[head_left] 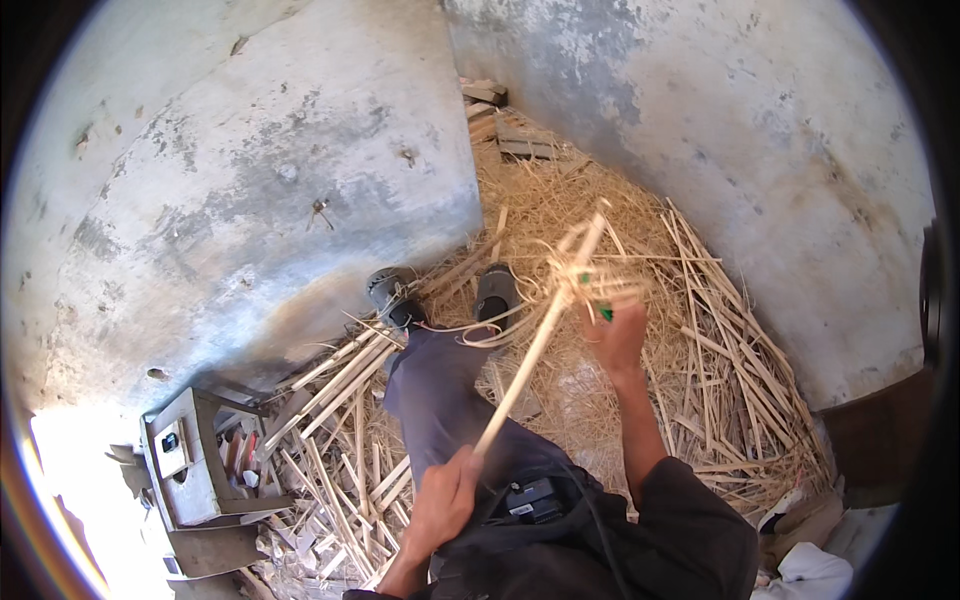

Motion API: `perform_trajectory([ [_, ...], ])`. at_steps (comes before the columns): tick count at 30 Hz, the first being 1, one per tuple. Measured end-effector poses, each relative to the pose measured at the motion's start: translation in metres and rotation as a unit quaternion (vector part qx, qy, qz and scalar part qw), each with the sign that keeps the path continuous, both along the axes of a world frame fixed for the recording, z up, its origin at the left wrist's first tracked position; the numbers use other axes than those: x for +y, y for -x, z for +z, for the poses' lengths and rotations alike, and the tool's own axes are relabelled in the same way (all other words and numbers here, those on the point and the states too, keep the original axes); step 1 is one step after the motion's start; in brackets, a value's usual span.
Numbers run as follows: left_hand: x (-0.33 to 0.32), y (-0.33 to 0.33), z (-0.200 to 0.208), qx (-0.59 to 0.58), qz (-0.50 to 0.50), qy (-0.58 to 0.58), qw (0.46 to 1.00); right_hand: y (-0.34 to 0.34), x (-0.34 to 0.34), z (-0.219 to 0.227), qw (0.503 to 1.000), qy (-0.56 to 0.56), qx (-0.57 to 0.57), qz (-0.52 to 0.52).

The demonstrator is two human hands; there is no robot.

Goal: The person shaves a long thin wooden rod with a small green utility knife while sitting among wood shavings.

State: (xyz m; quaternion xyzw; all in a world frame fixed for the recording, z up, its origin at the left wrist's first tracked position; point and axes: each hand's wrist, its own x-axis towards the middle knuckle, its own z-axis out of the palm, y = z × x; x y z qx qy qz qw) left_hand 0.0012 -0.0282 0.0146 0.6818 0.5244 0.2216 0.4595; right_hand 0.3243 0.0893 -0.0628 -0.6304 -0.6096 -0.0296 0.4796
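Observation:
My left hand (pixel 446 498) is closed round the near end of a long pale strip of split wood, bamboo by its look (pixel 525 370). The strip slants up and away over my right thigh toward the right. Close to its far part, my right hand (pixel 618 335) makes a fist round a small object with green parts (pixel 606 314). Motion blur and curled shavings (pixel 570 265) hide its shape, so its kind cannot be made out. Thin peeled ribbons (pixel 490 330) hang from the strip across to my shoes.
Shavings (pixel 530 190) cover the floor. Long strips (pixel 740 370) lie heaped along the right wall (pixel 720 110), and more sticks (pixel 340 390) lie at left. A wooden box-like stand (pixel 205 510) holds small items. Another wall (pixel 300 150) rises before my feet (pixel 495 292).

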Motion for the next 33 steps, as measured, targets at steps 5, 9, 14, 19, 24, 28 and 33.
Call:
perform_trajectory([
  [5, 0.010, 0.006, -0.010, 0.007, 0.060, -0.006, 0.998, 0.027, -0.015, 0.015, 0.988, 0.098, 0.097, 0.066],
  [9, 0.020, 0.003, -0.013, -0.037, 0.094, -0.031, 0.994, 0.059, -0.028, 0.012, 0.980, 0.061, 0.093, 0.165],
  [14, 0.026, -0.001, -0.019, -0.073, 0.104, -0.027, 0.991, 0.082, -0.045, 0.020, 0.955, 0.020, 0.139, 0.260],
  [19, 0.027, -0.001, -0.018, -0.070, 0.095, -0.029, 0.993, 0.089, -0.041, 0.018, 0.951, -0.034, 0.092, 0.295],
  [24, 0.027, -0.006, -0.012, -0.063, 0.082, -0.036, 0.994, 0.090, -0.043, 0.020, 0.952, -0.026, 0.048, 0.301],
  [28, 0.027, -0.007, -0.011, -0.053, 0.088, -0.051, 0.993, 0.090, -0.045, 0.024, 0.954, -0.022, 0.023, 0.298],
  [33, 0.026, -0.010, -0.009, -0.063, 0.097, -0.070, 0.991, 0.089, -0.045, 0.027, 0.960, -0.026, -0.006, 0.279],
])
